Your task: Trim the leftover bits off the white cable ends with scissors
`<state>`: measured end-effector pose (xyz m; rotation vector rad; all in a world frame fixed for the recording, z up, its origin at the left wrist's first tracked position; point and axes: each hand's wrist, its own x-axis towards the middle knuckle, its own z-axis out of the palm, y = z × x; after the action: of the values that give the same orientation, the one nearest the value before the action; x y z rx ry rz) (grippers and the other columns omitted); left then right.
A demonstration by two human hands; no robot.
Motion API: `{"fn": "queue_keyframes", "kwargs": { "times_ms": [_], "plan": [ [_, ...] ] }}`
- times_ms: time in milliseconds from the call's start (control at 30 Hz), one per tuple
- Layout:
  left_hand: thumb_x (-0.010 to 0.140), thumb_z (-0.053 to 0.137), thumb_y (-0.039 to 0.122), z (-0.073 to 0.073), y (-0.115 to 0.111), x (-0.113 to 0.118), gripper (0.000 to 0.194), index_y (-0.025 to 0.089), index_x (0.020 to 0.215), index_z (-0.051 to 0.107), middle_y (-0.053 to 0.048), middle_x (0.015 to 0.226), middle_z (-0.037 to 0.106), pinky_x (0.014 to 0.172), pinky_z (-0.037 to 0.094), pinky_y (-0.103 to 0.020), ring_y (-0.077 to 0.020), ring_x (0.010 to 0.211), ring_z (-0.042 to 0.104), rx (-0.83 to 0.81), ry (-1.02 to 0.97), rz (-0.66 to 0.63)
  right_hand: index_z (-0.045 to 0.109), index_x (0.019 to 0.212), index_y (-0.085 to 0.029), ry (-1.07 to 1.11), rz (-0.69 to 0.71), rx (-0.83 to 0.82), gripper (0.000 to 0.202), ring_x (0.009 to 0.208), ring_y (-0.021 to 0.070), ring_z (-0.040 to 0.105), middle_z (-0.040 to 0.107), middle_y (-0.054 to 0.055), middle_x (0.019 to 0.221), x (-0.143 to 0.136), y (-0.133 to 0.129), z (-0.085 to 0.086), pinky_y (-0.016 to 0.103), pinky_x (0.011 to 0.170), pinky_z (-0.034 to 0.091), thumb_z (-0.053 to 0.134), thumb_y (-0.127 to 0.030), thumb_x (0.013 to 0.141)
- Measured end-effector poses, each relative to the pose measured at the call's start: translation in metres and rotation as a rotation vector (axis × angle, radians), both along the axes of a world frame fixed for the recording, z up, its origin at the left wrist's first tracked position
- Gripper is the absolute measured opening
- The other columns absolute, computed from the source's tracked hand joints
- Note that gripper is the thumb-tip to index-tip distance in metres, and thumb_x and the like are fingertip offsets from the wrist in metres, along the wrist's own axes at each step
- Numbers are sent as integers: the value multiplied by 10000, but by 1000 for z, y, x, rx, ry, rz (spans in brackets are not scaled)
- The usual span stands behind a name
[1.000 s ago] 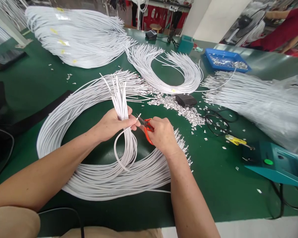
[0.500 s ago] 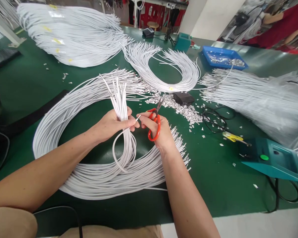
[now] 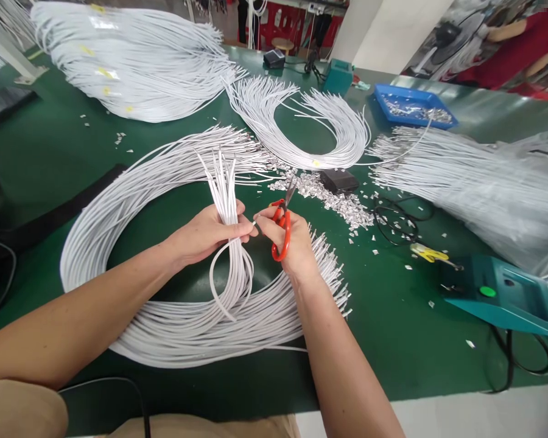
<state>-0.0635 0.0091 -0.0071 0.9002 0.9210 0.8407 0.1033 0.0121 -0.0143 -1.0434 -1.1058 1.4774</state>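
My left hand (image 3: 212, 231) is closed around a bunch of white cables (image 3: 223, 191), whose ends fan upward while the rest curves down. One cable end pokes out past its thumb tip. Close beside it, my right hand (image 3: 292, 240) has red-handled scissors (image 3: 281, 236) hooked on it, with the blades pointing up and away. Its thumb and forefinger meet at the end of that single cable, and they hide the tip. Under both hands a large coil of white cables (image 3: 86, 231) lies on the green table (image 3: 383, 353).
Small silvery scraps (image 3: 342, 207) are heaped around a black box (image 3: 339, 180). More white cable bundles (image 3: 132, 67) lie behind and to the right. A blue tray (image 3: 415, 106) stands at the back. At right sit a teal machine (image 3: 502, 292) and yellow-handled snips (image 3: 429, 252).
My right thumb and forefinger have closed in on the single cable's end, which was in plain sight before. The held bunch has shifted slightly right.
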Motion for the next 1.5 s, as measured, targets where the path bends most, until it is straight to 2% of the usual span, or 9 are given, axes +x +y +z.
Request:
{"fn": "queue_keyframes", "kwargs": {
  "times_ms": [133, 267, 433, 533, 667, 933, 1233, 1400, 1500],
  "plan": [
    [681, 810, 174, -1, -2, 1, 379, 191, 810, 454, 49, 670, 618, 696, 441, -268, -108, 681, 586, 87, 129, 57, 716, 666, -203, -32, -36, -36, 147, 647, 104, 508, 596, -29, 669, -4, -2, 3, 282, 687, 440, 818, -298, 620],
    [724, 768, 218, 3, -1, 1, 330, 193, 768, 442, 36, 688, 603, 695, 468, -296, -134, 694, 605, 103, 126, 44, 749, 788, -216, 118, 133, -125, 253, 639, 116, 496, 566, -10, 685, 3, 4, -1, 300, 657, 443, 698, -462, 759],
    [766, 740, 236, 2, -1, -1, 288, 194, 805, 458, 8, 737, 657, 716, 483, -301, -141, 710, 633, 86, 82, 8, 748, 782, -200, 113, 157, -139, 152, 654, 114, 520, 613, -12, 683, 8, 7, -4, 296, 682, 435, 772, -314, 684],
    [764, 744, 218, 2, 0, -1, 284, 196, 800, 463, 17, 709, 644, 725, 490, -298, -146, 733, 645, 80, 66, 8, 743, 764, -197, 95, 144, -137, 134, 653, 118, 532, 623, -11, 675, 7, 6, -3, 306, 691, 442, 771, -299, 682],
    [769, 742, 211, 2, 1, -2, 277, 193, 783, 466, 19, 704, 636, 709, 498, -286, -147, 752, 646, 76, 51, -15, 765, 842, -226, 88, 139, -107, 140, 660, 111, 532, 632, -18, 707, 6, 6, -3, 305, 708, 452, 752, -269, 710],
    [769, 754, 231, 1, 1, -4, 282, 196, 795, 476, 8, 730, 662, 699, 500, -278, -146, 750, 653, 32, 33, -28, 756, 778, -251, 56, 164, -65, 94, 676, 119, 535, 634, -13, 728, 9, 8, -5, 317, 725, 474, 766, -321, 717],
    [763, 753, 224, 4, 0, -3, 275, 195, 784, 481, 0, 727, 680, 703, 496, -290, -161, 767, 665, 18, 26, -30, 761, 890, -271, 44, 145, -23, 154, 694, 123, 550, 636, -21, 733, 8, 6, -8, 332, 761, 482, 735, -327, 749],
    [772, 757, 221, 3, 1, -4, 278, 193, 785, 481, 2, 748, 697, 684, 494, -254, -131, 744, 663, 5, 7, -33, 756, 781, -254, 66, 142, -53, 94, 695, 123, 546, 639, -14, 752, 7, 7, -6, 316, 728, 476, 771, -313, 709],
    [769, 762, 220, 1, 1, -4, 283, 194, 785, 481, 10, 741, 687, 693, 499, -247, -125, 749, 663, -4, -8, -24, 754, 786, -255, 66, 148, -57, 114, 698, 125, 547, 648, -11, 761, 8, 8, -7, 316, 729, 478, 776, -329, 702]
  ]
}}
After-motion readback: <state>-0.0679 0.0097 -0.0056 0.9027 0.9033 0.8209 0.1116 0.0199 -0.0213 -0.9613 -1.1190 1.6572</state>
